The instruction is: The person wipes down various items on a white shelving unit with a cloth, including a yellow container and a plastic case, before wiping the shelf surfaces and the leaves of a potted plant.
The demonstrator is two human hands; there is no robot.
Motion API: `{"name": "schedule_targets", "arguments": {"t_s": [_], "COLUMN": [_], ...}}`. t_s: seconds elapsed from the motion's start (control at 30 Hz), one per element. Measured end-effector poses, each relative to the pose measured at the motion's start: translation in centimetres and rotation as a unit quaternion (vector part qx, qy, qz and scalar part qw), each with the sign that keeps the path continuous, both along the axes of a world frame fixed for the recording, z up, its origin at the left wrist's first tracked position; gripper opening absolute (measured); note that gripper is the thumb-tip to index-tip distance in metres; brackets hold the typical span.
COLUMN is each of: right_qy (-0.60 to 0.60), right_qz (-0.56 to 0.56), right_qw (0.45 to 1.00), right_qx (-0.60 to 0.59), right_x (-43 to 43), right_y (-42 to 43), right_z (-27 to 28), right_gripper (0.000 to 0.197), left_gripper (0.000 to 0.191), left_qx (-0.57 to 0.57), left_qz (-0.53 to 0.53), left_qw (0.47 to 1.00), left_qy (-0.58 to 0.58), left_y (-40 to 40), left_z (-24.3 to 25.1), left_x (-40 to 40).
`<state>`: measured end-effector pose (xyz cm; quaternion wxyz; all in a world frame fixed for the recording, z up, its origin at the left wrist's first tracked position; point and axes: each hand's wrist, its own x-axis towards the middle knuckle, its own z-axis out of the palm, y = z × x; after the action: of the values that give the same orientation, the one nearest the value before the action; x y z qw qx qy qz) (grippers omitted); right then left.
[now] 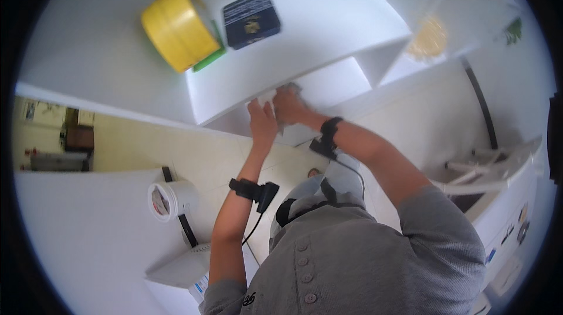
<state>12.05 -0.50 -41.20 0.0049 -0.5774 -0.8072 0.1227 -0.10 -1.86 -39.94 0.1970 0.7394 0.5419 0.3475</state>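
Observation:
My right hand (291,106) is closed on a crumpled grey cloth (294,88) at the front of a lower compartment in a white shelf unit (308,66). Beside it, my left hand (264,121) is raised with some fingers apart near the shelf's front edge; whether it touches the cloth I cannot tell. Above the hands, on the upper shelf, lies a dark square box or tin (251,19) with a gold emblem. A yellow cylindrical container (180,28) stands left of it, against something green.
At upper right, a clear-wrapped pale yellow item (429,39) rests on another shelf. A white bucket (171,200) is at lower left. White furniture (506,209) stands at right, with a black strip (481,104) near it. Cables hang from both wrist devices.

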Motion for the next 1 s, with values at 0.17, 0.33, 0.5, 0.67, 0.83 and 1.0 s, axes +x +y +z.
{"name": "schedule_targets", "arguments": {"t_s": [0.17,0.33,0.5,0.67,0.83,1.0], "right_qy": [0.102,0.148,0.220,0.198,0.244,0.288], "right_qz": [-0.111,-0.113,-0.085,-0.024,0.002,-0.131], "right_qw": [0.988,0.982,0.971,0.980,0.965,0.944], "right_qx": [0.027,-0.016,-0.034,-0.021,0.099,0.093], "right_x": [4.8,1.7,-0.8,-3.6,2.9,11.6], "right_y": [8.4,11.1,9.5,-0.8,-6.7,-10.4], "right_z": [-5.4,-5.6,-5.1,-1.7,-3.7,-3.5], "right_gripper": [0.040,0.038,0.036,0.040,0.044,0.049], "left_gripper": [0.027,0.037,0.052,0.049,0.030,0.046], "left_qx": [-0.233,-0.251,-0.223,0.047,-0.005,-0.099], "left_qz": [-0.067,-0.028,-0.056,-0.089,-0.041,-0.001], "left_qw": [0.968,0.964,0.970,0.995,0.997,0.977], "left_qy": [-0.068,-0.081,-0.079,-0.008,0.058,0.189], "left_y": [-5.8,-8.7,-8.1,-4.5,2.8,7.0], "left_z": [5.8,7.8,8.1,4.7,1.9,-1.9], "left_x": [-1.0,-4.0,-4.5,-4.0,2.2,2.9]}}
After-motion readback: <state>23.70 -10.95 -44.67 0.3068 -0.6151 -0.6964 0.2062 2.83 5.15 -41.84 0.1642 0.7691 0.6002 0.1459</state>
